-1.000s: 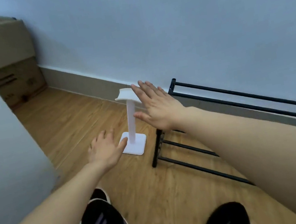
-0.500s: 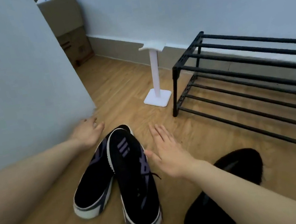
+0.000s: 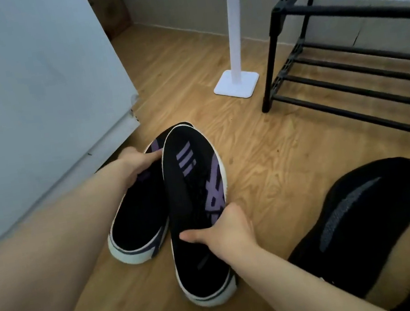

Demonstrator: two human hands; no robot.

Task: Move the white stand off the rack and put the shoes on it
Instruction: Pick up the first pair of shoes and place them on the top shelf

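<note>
Wooden floor [image 3: 266, 161] fills most of the view, light brown with wavy lines in it. A black rack [image 3: 356, 32] made of thin bars stands on the floor at the right, and nothing sits on its bars. The white stand [image 3: 233, 43] is off the rack, standing up straight on the floor just beside the rack's front leg. A black foot covering [image 3: 364, 221] lies on the floor at the lower right. The two black shoes with purple marks sit side by side in the middle, touching each other. The right shoe [image 3: 196, 210] is closer, and the right hand [image 3: 227, 232] is closed around its side, thumb across the top. The left shoe [image 3: 140, 214] is partly tucked behind it, and the left hand [image 3: 136, 163] curls over its front part, fingers bent onto it.
</note>
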